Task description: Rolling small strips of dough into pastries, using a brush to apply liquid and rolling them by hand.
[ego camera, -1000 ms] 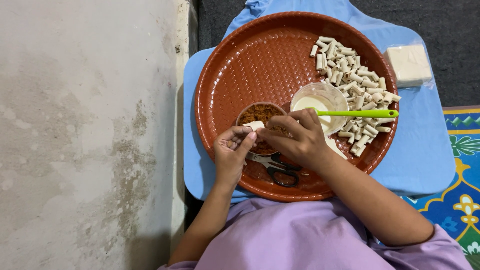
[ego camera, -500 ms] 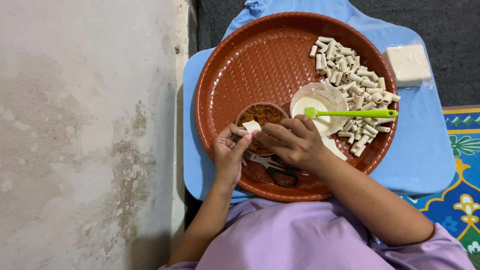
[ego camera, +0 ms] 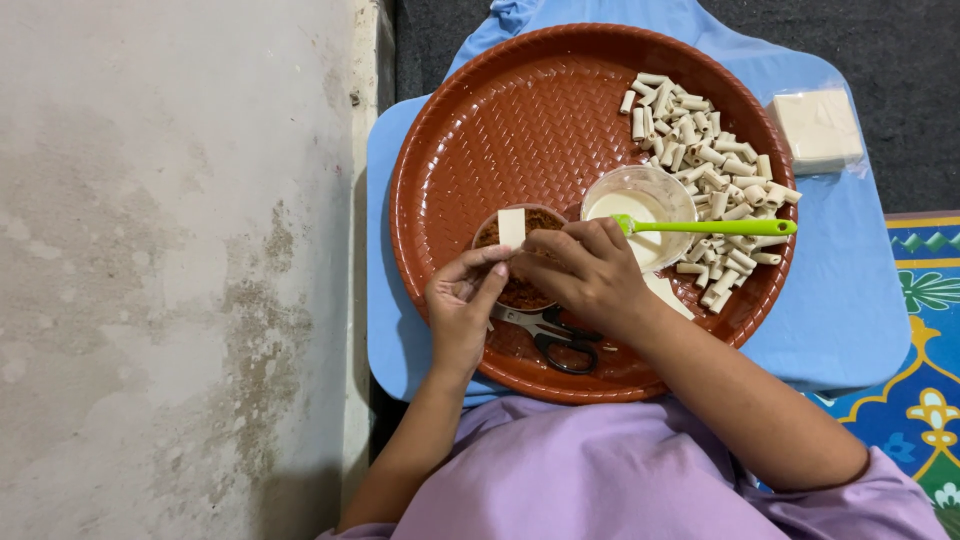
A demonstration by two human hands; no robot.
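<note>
A blue counter [ego camera: 830,320] fills the middle of the view, with grey concrete floor to its left and a patterned mat [ego camera: 925,300] at its right edge. On the counter sits a big round reddish-brown tray [ego camera: 520,110] with a woven texture. A heap of small pale rolled pieces [ego camera: 710,165] lies in the tray's upper right part. Off the tray, on the counter's far right corner, rests a stack of pale square wrappers [ego camera: 818,128].

Near the tray's centre stands a clear bowl of white liquid [ego camera: 640,205], with a green-handled brush [ego camera: 715,227] resting across it, handle pointing right. Just left of it is a small bowl of brown filling [ego camera: 520,290], partly covered by the hands. Black-handled scissors [ego camera: 555,335] lie on the tray just below the hands.

The left hand [ego camera: 462,310] and right hand [ego camera: 590,275] meet over the filling bowl, fingers pinched together on a small pale wrapper strip [ego camera: 512,228] that stands up above the bowl's rim.
</note>
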